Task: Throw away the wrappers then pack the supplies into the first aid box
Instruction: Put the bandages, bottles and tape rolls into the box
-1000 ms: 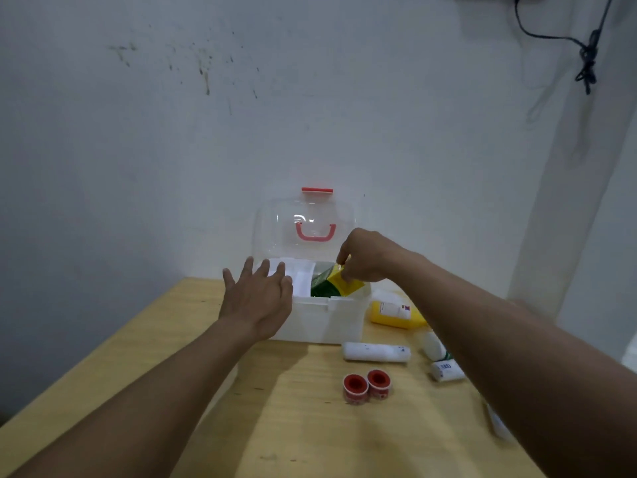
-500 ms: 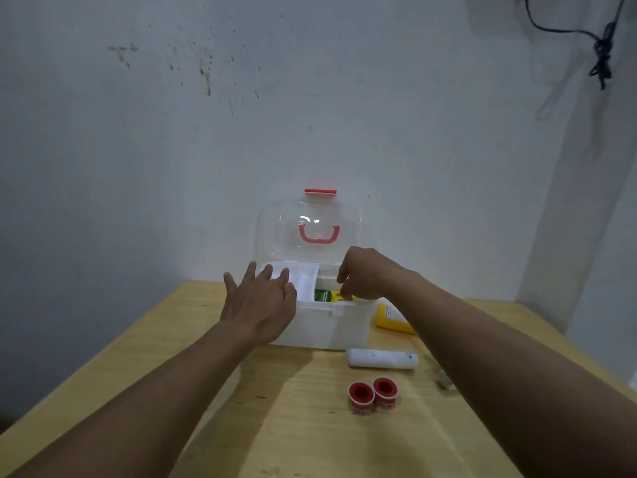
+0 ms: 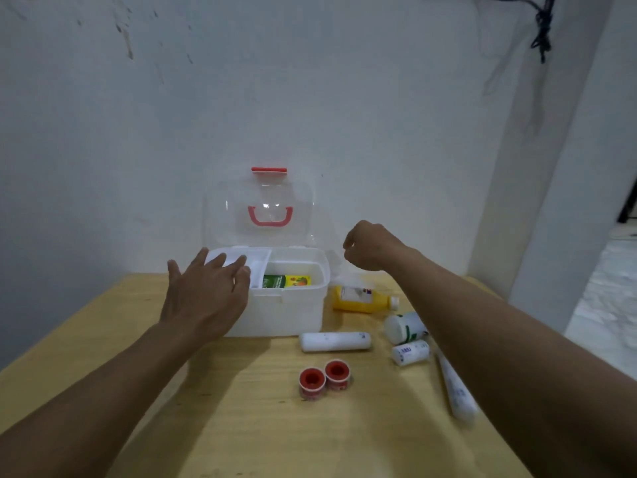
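The left hand (image 3: 206,298) rests on the open box (image 3: 293,315), fingers straight and spread. The right hand (image 3: 370,246) hovers beside it, fingers curled, holding nothing

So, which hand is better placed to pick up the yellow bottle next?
Probably the right: the right hand hovers empty near the yellow bottle, while the left hand rests on the first aid box, farther away.

I read a light wooden table (image 3: 241,426) set against a white wall (image 3: 344,115). Dark scuff marks (image 3: 127,43) sit on the wall at upper left. A black cable (image 3: 542,32) hangs knotted at upper right, by a white pillar (image 3: 551,201). Pale floor (image 3: 606,305) shows beyond the table's right edge.
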The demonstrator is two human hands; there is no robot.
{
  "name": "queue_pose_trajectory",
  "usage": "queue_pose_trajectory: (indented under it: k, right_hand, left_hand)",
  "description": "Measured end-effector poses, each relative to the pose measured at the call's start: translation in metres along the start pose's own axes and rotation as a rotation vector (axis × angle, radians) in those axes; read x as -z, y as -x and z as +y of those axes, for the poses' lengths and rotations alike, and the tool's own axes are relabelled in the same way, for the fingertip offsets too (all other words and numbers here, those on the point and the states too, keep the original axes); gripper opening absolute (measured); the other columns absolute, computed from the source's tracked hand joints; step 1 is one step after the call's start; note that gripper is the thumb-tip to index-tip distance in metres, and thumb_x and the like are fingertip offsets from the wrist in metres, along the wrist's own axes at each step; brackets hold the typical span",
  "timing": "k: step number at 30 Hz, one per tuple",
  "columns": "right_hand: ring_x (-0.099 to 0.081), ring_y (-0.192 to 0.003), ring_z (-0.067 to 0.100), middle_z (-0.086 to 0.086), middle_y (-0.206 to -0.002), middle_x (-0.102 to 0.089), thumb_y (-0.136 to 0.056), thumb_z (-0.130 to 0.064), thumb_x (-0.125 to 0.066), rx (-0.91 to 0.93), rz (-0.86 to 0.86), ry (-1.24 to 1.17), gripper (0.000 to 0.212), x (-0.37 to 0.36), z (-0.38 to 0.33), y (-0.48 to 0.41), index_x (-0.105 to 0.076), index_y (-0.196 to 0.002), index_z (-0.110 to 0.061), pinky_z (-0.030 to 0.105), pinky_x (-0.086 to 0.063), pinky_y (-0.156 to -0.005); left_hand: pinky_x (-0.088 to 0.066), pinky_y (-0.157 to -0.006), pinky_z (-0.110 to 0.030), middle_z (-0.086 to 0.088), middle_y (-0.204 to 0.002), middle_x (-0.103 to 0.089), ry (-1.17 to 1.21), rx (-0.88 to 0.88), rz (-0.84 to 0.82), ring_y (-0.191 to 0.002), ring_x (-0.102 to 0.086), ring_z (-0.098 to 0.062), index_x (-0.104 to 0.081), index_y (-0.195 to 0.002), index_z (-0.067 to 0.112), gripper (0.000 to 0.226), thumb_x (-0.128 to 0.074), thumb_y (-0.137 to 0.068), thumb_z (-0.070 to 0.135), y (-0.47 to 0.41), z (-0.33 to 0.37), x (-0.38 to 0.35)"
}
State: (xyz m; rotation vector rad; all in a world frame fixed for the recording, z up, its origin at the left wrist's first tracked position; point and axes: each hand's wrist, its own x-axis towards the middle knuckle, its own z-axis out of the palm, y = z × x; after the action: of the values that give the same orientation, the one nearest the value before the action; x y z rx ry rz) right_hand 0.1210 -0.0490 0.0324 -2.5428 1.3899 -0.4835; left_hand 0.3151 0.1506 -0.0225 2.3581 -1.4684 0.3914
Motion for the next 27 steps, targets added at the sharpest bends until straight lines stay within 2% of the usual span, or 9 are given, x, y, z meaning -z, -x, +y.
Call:
queue_pose_trajectory:
  k: [4, 5, 7, 8, 11, 16, 22, 27]
  right_hand:
    - [-0.065, -0.102, 0.026, 0.007, -0.113, -0.07, -0.087, -0.019, -0.06, -0.068, -0.178, 0.081, 0.03, -0.02, 0.022, -0.011, -0.068, -0.114, -0.009, 0.039, -0.054, -0.092]
    - [-0.066, -0.099, 0.025, 0.008, -0.11, -0.071, -0.087, -0.018, -0.06, -0.074, -0.196, 0.073, 0.029, -0.024, 0.026, -0.014, -0.069, -0.111, -0.007, 0.036, -0.055, -0.089]
    - [-0.062, -0.086, 0.024, 0.01, -0.103, -0.071, -0.086, -0.017, -0.061, -0.071, -0.233, 0.066, 0.027, -0.027, 0.029, -0.016, -0.07, -0.107, -0.002, 0.03, -0.051, -0.072]
    - [-0.06, -0.083, 0.023, 0.012, -0.106, -0.072, -0.085, -0.018, -0.064, -0.07, -0.244, 0.06, 0.03, -0.027, 0.029, -0.017, -0.07, -0.111, -0.003, 0.03, -0.049, -0.069]
    - [-0.067, -0.094, 0.026, 0.01, -0.109, -0.07, -0.08, -0.029, -0.078, -0.066, -0.274, 0.022, 0.041, -0.025, 0.031, -0.021, -0.071, -0.113, -0.008, 0.038, -0.059, -0.082]
    - [-0.069, -0.097, 0.027, 0.007, -0.107, -0.068, -0.077, -0.032, -0.083, -0.051, -0.346, 0.014, 0.041, -0.021, 0.033, -0.025, -0.071, -0.11, -0.011, 0.041, -0.061, -0.081]
    - [-0.068, -0.091, 0.025, 0.005, -0.104, -0.07, -0.072, -0.035, -0.082, -0.01, -0.26, 0.115, 0.043, -0.013, 0.034, -0.017, -0.072, -0.108, -0.013, 0.04, -0.06, -0.081]
    - [-0.07, -0.088, 0.029, 0.007, -0.094, -0.069, -0.075, -0.027, -0.08, 0.007, -0.169, 0.061, 0.04, 0.03, 0.031, 0.003, -0.072, -0.109, -0.009, 0.035, -0.059, -0.069]
  left_hand:
    - [-0.004, -0.117, -0.061, -0.001, -0.157, -0.037, 0.002, 0.003, 0.021, -0.15, -0.016, -0.025, -0.038, -0.149, 0.034, 0.07, -0.003, -0.092, 0.053, -0.001, 0.0, -0.001]
    - [-0.004, -0.117, -0.061, -0.001, -0.156, -0.037, 0.007, 0.004, 0.024, -0.15, -0.016, -0.025, -0.038, -0.149, 0.034, 0.071, -0.003, -0.091, 0.054, -0.001, 0.0, -0.001]
    - [-0.004, -0.117, -0.061, -0.001, -0.156, -0.038, 0.018, 0.006, 0.031, -0.15, -0.015, -0.025, -0.038, -0.149, 0.035, 0.07, -0.003, -0.091, 0.054, -0.001, -0.001, -0.002]
    - [-0.004, -0.117, -0.061, -0.001, -0.156, -0.038, 0.024, 0.005, 0.034, -0.15, -0.015, -0.025, -0.038, -0.149, 0.035, 0.07, -0.004, -0.091, 0.054, -0.001, -0.001, -0.002]
    - [-0.003, -0.116, -0.062, -0.001, -0.155, -0.039, 0.035, 0.003, 0.033, -0.15, -0.015, -0.025, -0.039, -0.148, 0.035, 0.069, -0.005, -0.092, 0.054, -0.002, -0.002, -0.003]
    - [-0.004, -0.117, -0.062, 0.0, -0.155, -0.04, 0.028, 0.011, 0.027, -0.15, -0.015, -0.025, -0.039, -0.148, 0.036, 0.068, -0.006, -0.091, 0.053, -0.004, -0.002, -0.004]
    - [-0.004, -0.117, -0.062, -0.001, -0.155, -0.04, 0.045, 0.009, 0.025, -0.15, -0.017, -0.025, -0.039, -0.148, 0.033, 0.069, -0.006, -0.091, 0.054, -0.003, -0.001, -0.002]
    - [-0.006, -0.119, -0.057, 0.0, -0.153, -0.042, 0.198, 0.014, 0.054, -0.149, -0.021, -0.023, -0.041, -0.148, 0.03, 0.065, -0.01, -0.094, 0.051, -0.002, -0.004, 0.0]
